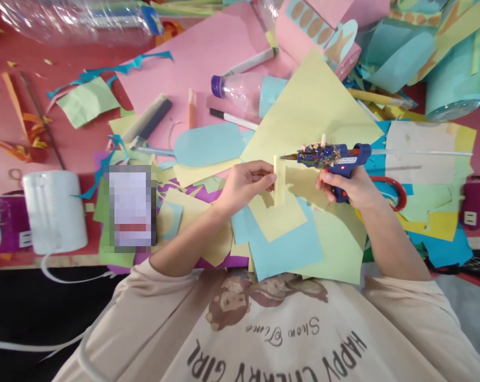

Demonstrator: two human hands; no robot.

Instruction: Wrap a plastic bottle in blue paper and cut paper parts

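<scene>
My left hand (pixel 250 183) pinches a narrow pale yellow paper strip (pixel 279 188), held upright over the paper pile. My right hand (pixel 345 187) is wrapped round the handle of a blue glue gun (pixel 345 159), whose body is crusted with colourful scraps. The gun's metal nozzle points left and its tip is at the upper end of the strip; whether they touch I cannot tell. A long clear glue stick (pixel 422 153) sticks out of the gun's back. Beneath the hands lie a large pale yellow sheet (pixel 315 101) and a light blue sheet (pixel 283 254).
A small bottle (pixel 243 90) with a purple cap and several markers lie beyond my hands. Red-handled scissors (pixel 399 193) are right of my right hand. At the left are a blurred phone-like device (pixel 132 207) and a white box (pixel 54 212) with a cable.
</scene>
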